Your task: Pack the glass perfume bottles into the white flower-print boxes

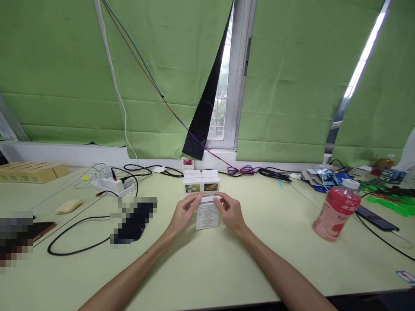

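Observation:
A small white box (207,215) with printed text on its near face is held upright over the table, in the middle of the head view. My left hand (184,211) grips its upper left edge between thumb and fingers. On the upper right edge, my right hand (231,211) pinches it the same way. Just behind stand several similar white boxes in two rows; a left box (192,188) shows a white-flower picture and a right box (211,187) a yellow one. One more small box (187,163) with a red picture stands farther back by the wall.
To the left lie a blurred dark phone (134,221), a black cable, a power strip (112,185) and cardboard boxes (32,172). A pink drink bottle (337,211) stands at right, beside another phone (378,218). Coiled cables (275,173) run along the wall.

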